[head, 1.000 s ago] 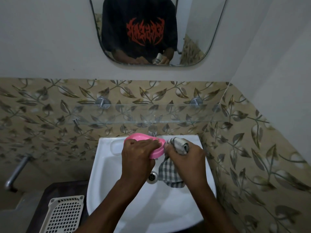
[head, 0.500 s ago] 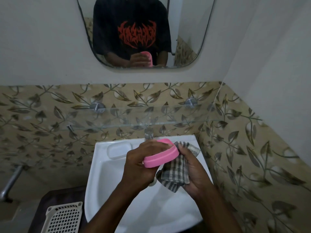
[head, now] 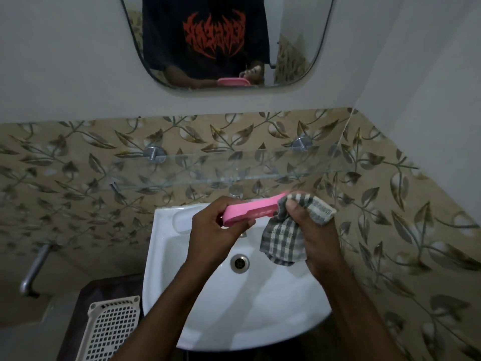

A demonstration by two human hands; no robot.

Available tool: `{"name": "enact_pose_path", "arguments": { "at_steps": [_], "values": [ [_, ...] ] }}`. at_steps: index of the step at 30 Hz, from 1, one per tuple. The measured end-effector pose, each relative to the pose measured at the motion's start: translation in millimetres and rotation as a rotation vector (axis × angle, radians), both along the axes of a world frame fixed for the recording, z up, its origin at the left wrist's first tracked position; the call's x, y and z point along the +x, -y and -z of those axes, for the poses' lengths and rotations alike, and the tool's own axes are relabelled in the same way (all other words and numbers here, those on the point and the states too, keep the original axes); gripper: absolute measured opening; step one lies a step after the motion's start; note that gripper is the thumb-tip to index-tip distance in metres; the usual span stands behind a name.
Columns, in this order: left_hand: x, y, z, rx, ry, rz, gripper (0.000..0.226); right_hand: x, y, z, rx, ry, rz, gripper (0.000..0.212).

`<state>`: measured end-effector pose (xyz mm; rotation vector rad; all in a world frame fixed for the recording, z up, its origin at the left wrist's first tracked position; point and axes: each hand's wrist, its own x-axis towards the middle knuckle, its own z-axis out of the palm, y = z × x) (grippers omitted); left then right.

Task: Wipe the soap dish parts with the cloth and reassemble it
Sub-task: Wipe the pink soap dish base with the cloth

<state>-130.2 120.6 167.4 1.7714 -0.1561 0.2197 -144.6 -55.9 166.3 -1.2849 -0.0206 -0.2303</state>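
White washbasin [head: 260,316], wall-mounted, below the hands. Checked cloth [head: 283,243]: bunched in right hand [head: 312,230], thumb pinching it over the soap dish's right end. Pink soap dish part [head: 250,212]: held above the basin, left end gripped by left hand [head: 216,230], fingers curled around it.

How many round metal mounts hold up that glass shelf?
2. The left mount sits on the tiled wall above the left side of the sink; the right mount is near the corner. I see no others.
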Motion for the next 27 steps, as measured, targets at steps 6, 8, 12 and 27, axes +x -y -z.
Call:
{"name": "enact_pose_path", "arguments": {
  "at_steps": [6, 8, 12, 27],
  "values": [
    [4.1, -2.3, 10.5, 0.223, 0.209, -0.133, 0.015, 6.5, 3.7, -2.8, -0.425, 0.074, 0.186, 0.015],
    [4.7, -2.0, 16.1, 0.367, 0.35, -0.18, 0.025, 4.0, -2.2, -2.6, -0.613, 0.089, 0.418, 0.013],
    [7.7, 3.7, 21.2, 0.583, 0.487, -0.215, 0.034, -12.1, -38.4, 2.9, -0.795, 0.182, 0.503, 0.015],
    [8.5, -1.7, 29.0, 0.567, 0.509, -0.127, 0.019, -32.0, -60.8, 9.1, -0.826, 0.237, 0.312, 0.016]
  ]
}}
